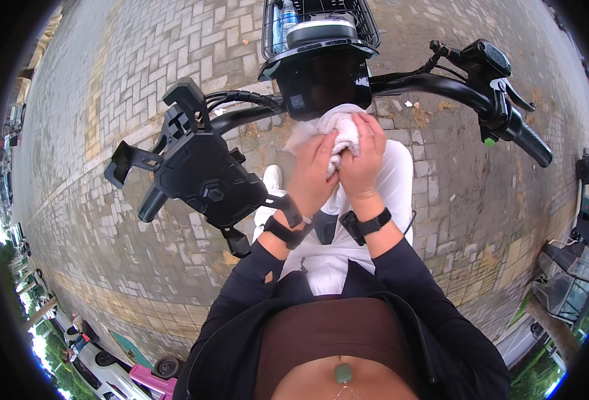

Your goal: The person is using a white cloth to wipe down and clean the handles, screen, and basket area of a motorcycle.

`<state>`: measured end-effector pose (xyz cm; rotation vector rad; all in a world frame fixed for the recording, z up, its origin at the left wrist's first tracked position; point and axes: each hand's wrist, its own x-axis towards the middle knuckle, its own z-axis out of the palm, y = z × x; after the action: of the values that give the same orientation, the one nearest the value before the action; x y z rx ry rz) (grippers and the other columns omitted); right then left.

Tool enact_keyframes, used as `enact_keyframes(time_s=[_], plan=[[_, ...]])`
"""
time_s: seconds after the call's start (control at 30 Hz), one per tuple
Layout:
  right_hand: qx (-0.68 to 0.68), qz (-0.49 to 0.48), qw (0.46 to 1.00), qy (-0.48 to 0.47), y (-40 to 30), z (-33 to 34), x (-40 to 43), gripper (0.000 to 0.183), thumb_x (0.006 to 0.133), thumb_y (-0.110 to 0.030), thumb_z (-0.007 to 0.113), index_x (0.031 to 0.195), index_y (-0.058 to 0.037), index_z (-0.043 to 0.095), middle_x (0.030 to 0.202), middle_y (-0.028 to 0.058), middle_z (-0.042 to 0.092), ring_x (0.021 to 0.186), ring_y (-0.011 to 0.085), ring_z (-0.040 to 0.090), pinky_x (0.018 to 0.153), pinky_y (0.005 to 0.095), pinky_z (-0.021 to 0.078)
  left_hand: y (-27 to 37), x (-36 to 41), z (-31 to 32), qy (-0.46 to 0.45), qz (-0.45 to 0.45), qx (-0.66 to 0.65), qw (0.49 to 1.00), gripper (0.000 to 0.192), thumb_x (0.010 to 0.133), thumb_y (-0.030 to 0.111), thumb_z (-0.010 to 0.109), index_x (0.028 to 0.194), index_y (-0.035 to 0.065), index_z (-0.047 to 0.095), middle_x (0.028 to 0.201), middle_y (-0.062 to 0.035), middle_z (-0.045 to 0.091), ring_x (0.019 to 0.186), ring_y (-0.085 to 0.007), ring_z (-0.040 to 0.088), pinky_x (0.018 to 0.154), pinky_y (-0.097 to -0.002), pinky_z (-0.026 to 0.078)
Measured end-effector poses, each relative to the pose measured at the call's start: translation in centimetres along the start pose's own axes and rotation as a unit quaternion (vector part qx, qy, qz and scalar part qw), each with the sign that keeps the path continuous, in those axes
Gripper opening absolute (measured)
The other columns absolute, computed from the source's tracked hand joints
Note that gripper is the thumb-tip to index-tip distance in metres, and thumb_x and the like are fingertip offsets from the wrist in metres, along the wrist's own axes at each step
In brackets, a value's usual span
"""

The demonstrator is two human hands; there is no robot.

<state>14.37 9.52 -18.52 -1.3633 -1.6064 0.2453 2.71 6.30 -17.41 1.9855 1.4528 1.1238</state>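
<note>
A bunched white cloth [343,125] is gripped between both hands, just behind the dark display panel [319,82] of a black electric scooter or bike. My left hand [312,165] holds the cloth from the left; that hand looks slightly blurred. On the right side, my right hand [364,157] has its fingers curled over the cloth. The cloth's upper edge overlaps the panel's lower edge in the picture; whether they touch I cannot tell. A black phone holder [209,175] is mounted on the left handlebar, close to my left forearm.
The right handlebar grip [529,135] has a brake lever [519,97]. A black wire basket [369,25] at the front holds a plastic bottle [289,17]. Brick paving [174,50] surrounds the vehicle. A white car [94,370] and a person [77,340] appear at lower left.
</note>
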Motion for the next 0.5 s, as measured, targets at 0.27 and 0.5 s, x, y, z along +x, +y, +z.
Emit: enact_keyframes(time_s=[0.27, 0.5], plan=[[0.012, -0.13, 0.982, -0.138, -2.4, 4.5, -1.9, 0.046, 0.07, -0.004, 0.06, 0.116, 0.0001, 0.058, 0.124, 0.0128, 0.053, 0.101, 0.0331, 0.053, 0.089, 0.0403, 0.0435, -5.2, -3.9, -1.8, 0.032, -0.192, 0.056, 0.979, 0.063, 0.076, 0.004, 0.066, 0.134, -0.0017, 0.041, 0.109, -0.0203, 0.052, 0.102, -0.0381, 0.052, 0.086, -0.0395, 0.044], [-0.014, -0.118, 0.989, -0.083, -2.3, 2.2, -1.5, 0.072, 0.07, -0.01, 0.07, 0.133, 0.0053, 0.041, 0.143, 0.0231, 0.036, 0.102, 0.0382, 0.055, 0.084, 0.0412, 0.0475, -4.1, -3.2, -3.1, -0.007, -0.106, 0.05, 0.993, 0.056, 0.073, 0.0, 0.062, 0.128, 0.0011, 0.048, 0.107, -0.0184, 0.054, 0.102, -0.036, 0.053, 0.089, -0.0395, 0.043]])
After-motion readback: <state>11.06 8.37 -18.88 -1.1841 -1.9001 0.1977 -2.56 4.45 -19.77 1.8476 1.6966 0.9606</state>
